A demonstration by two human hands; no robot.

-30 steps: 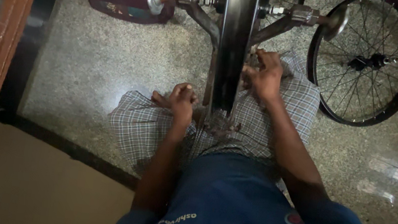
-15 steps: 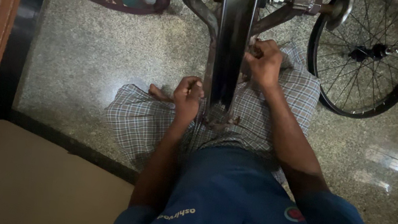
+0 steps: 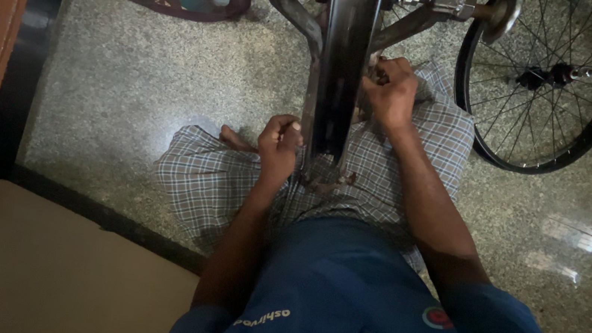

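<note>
Both bare arms reach forward from short blue sleeves. The left hand (image 3: 280,142) is curled into a loose fist, knuckles up, thumb tucked toward the fingers, wrist straight. The right hand (image 3: 391,91) reaches further ahead, fingers bent and closed in a grip, wrist slightly flexed, forearm angled inward from the elbow.
</note>
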